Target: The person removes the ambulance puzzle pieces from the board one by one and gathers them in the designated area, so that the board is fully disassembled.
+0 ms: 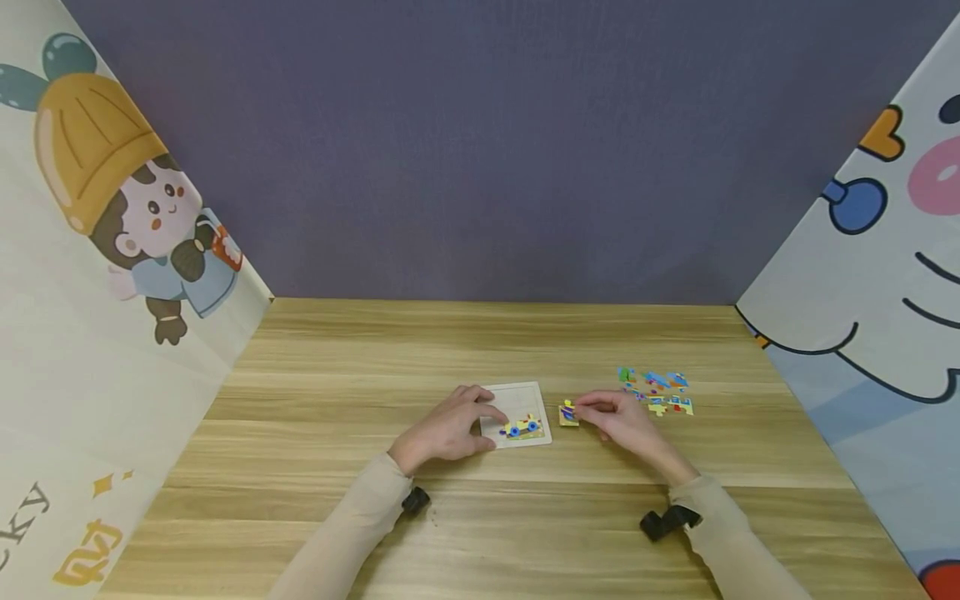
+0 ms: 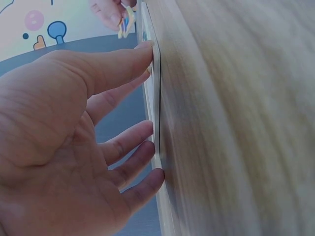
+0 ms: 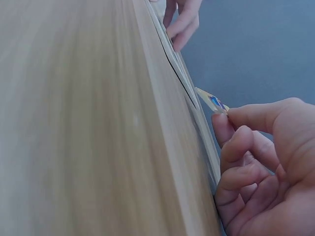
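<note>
A pale square puzzle board (image 1: 512, 397) lies on the table, with joined pieces (image 1: 522, 427) showing a yellow vehicle with blue wheels in its lower right. My left hand (image 1: 454, 423) spreads over the board's left side, fingertips touching its edge and surface; the left wrist view shows the thumb and fingers (image 2: 130, 142) along the rim. Just right of the board, my right hand (image 1: 617, 421) pinches a small yellow and blue puzzle piece (image 1: 568, 414) between thumb and index finger. In the right wrist view this puzzle piece (image 3: 212, 101) is tilted, its far corner near the board.
Several loose, colourful puzzle pieces (image 1: 656, 392) lie spread to the right, behind the right hand. The wood-grain table (image 1: 360, 358) ends at a dark upright panel (image 1: 480, 167) at the back. Printed panels with cartoon figures stand at both sides.
</note>
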`<state>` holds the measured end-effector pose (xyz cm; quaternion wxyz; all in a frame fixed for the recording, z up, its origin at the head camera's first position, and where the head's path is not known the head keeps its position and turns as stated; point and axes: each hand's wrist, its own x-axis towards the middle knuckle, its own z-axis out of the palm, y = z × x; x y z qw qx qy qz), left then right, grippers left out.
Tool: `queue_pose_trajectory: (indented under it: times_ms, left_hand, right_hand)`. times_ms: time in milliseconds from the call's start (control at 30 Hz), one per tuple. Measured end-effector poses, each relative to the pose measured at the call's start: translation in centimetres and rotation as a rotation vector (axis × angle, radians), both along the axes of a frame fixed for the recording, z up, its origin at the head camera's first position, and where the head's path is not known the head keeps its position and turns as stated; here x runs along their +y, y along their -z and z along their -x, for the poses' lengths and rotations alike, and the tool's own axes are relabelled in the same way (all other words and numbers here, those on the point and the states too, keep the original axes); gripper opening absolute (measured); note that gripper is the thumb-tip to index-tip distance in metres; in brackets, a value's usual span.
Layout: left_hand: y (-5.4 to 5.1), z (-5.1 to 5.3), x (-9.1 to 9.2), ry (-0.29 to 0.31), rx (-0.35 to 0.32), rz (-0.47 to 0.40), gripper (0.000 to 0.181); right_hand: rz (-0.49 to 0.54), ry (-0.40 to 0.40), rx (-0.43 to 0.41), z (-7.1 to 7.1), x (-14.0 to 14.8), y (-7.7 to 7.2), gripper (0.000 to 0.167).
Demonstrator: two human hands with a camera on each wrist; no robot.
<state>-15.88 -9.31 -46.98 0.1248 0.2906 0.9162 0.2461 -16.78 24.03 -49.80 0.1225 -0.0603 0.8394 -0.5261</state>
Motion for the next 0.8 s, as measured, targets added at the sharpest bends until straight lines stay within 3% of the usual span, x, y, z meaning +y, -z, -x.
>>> queue_pose_trajectory:
  times_ms: [800]
  left_hand:
    - [0.0,-0.1,0.0,-0.007,-0.009,0.023,0.041]
  right_hand:
    - [-0.078,0.114,0.014,-1.4,6.3,-0.4,0.037]
